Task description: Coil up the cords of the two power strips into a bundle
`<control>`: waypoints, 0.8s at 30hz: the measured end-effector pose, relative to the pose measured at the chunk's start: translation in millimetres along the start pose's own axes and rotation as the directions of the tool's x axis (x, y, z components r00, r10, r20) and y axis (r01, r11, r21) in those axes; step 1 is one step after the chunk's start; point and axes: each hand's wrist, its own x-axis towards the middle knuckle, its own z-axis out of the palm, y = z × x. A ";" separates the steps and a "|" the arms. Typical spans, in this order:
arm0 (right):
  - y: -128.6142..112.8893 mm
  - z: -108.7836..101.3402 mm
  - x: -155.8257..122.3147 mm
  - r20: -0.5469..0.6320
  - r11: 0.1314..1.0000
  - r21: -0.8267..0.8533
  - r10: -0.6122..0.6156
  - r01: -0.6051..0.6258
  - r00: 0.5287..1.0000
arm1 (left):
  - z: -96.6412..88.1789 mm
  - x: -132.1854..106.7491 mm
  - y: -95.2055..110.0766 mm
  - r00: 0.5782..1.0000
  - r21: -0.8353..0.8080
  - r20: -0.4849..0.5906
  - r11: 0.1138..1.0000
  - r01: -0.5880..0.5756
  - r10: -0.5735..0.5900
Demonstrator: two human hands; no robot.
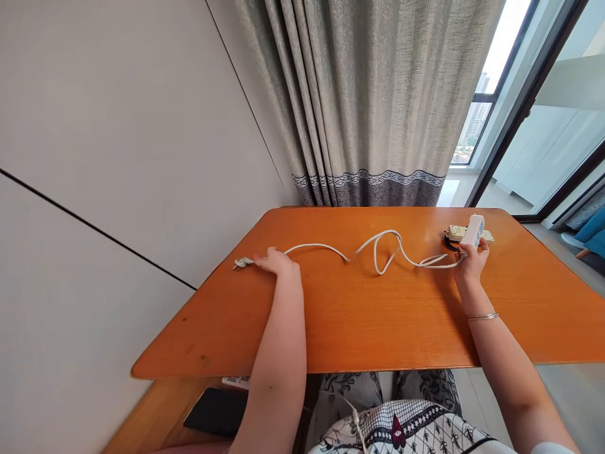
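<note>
My right hand (pixel 471 260) is wrapped round a white power strip (pixel 473 231), tilted up above the right side of the table. From it a white cord (pixel 317 244) runs leftward across the wood, with a loose loop in the middle. My left hand (pixel 278 260) is closed over this cord near its far end, though the fingertips are partly hidden. Just left of that hand the white plug (pixel 243 262) lies at the table's left side. Behind my right hand, a cream power strip (pixel 456 233) with a black cord (pixel 451 244) rests on the table.
The orange wooden table (pixel 378 321) has a wall (pixel 118 126) along its left and a grey curtain (pixel 373 94) behind it. Below the front edge, a dark phone-like slab (pixel 216 411) lies on a lower wooden surface. A glass door (pixel 534 113) stands at the right.
</note>
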 end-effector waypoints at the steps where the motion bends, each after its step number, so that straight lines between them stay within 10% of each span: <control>1: -0.7 -0.7 1.5 -0.005 1.000 0.003 0.001 -0.001 1.000 | 2.5 -2.5 -0.4 1.000 0.032 -0.024 0.999 0.007 -0.006; 6: -0.8 -0.7 -0.4 0.043 1.000 -0.005 0.006 -0.006 0.999 | 19.7 -37.6 -3.3 0.955 0.361 0.112 0.884 -0.298 0.276; 8: -0.7 0.8 -3.2 0.055 1.000 -0.004 0.015 -0.015 0.998 | 26.7 -63.2 -5.6 0.804 0.293 0.414 0.773 -0.562 0.427; 10: -1.5 2.2 -5.1 0.067 1.000 0.006 0.024 -0.024 0.997 | 32.3 -91.4 -8.9 0.564 0.135 0.708 0.703 -0.699 0.425; 12: -2.9 2.9 -5.4 0.083 0.999 0.021 0.027 -0.029 0.996 | 35.7 -116.4 -12.6 0.364 0.065 0.867 0.647 -0.760 0.341; 14: -4.3 2.5 -4.2 0.089 0.999 0.043 0.023 -0.026 0.996 | 36.8 -132.5 -16.1 0.252 0.048 0.940 0.643 -0.764 0.229; 16: -5.5 1.1 -1.3 0.077 0.998 0.059 0.019 -0.024 0.997 | 36.6 -137.6 -18.9 0.265 0.084 0.953 0.712 -0.697 0.146; 24: -15.3 -22.2 44.5 -0.138 0.991 0.019 -0.129 0.133 0.982 | 39.1 -99.8 -18.8 0.620 0.222 0.778 0.879 -0.422 0.101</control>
